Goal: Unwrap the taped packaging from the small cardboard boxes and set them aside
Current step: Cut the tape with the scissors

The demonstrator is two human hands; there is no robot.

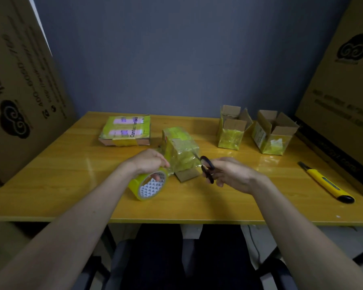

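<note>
1. Right hand (pixel 233 174): fingers curled through the black handles of a pair of scissors (pixel 207 168), whose blades point up and left at the near right edge of the taped box (pixel 180 151) (whether the blades are parted cannot be told).
2. Left hand (pixel 150 161): fingers curled over the top of a roll of yellow tape (pixel 148 184), with fingertips visible inside its core; the roll stands on edge on the table, touching the near left corner of the taped box.
3. Taped box: at the table's centre, between the two hands, wrapped in glossy yellow tape; a bare cardboard flap shows at its near end.
4. Flat taped package (pixel 126 130): lies behind and to the left, well apart from the hands, its wrapping intact.
5. Two opened boxes (pixel 258 130): stand side by side at the far right with flaps up, apparently already dealt with, though tape clings to their sides.
6. Yellow utility knife (pixel 326 182): lies idle near the right edge of the wooden table (pixel 71 185).
7. Progress (a judgement): roughly half done; the central box is in hand, the flat package remains.
</note>
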